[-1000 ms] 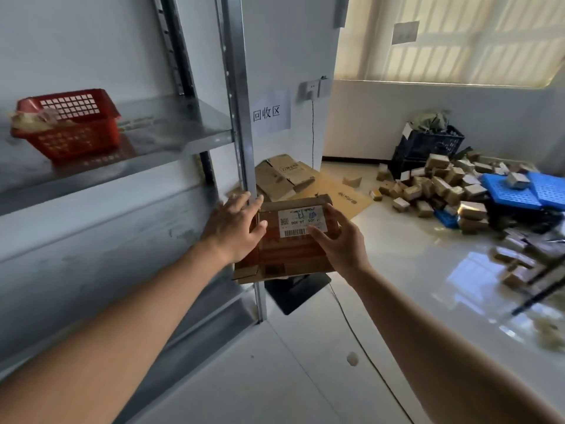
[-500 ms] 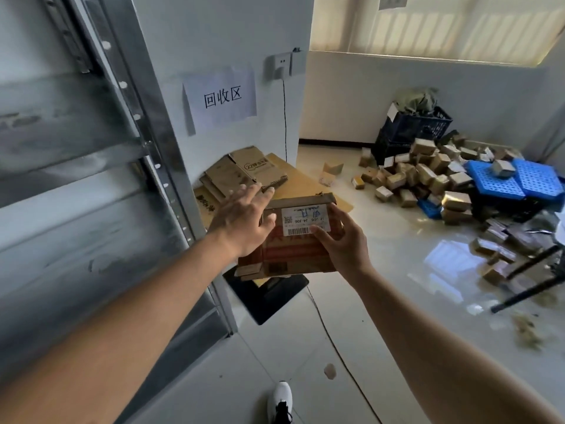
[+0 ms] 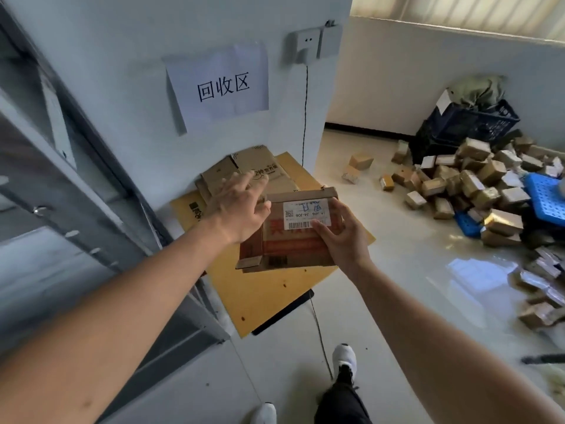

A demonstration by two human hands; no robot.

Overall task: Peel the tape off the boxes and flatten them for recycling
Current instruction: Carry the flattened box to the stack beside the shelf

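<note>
A white wall (image 3: pixel 128 87) fills the left of the room, with a grey metal shelf frame (image 3: pixel 61 185) standing against it. On the wall hangs a paper sign (image 3: pixel 218 84) with three black characters. To the right of the sign, far across the pale floor, lies a large heap of small taped boxes (image 3: pixel 470 185), with a dark crate (image 3: pixel 470 123) behind it. Directly below the sign, a yellow cardboard sheet (image 3: pixel 260 295) lies on the floor, carrying a stack of flattened boxes (image 3: pixel 250 172) against the wall. Below the sign and above that sheet, a person holds a flattened box (image 3: pixel 293 246) with a white label (image 3: pixel 305 214). The right hand (image 3: pixel 342 237) grips its right edge, thumb on the label. The left hand (image 3: pixel 241 209) rests spread against its left edge, fingers straight.
</note>
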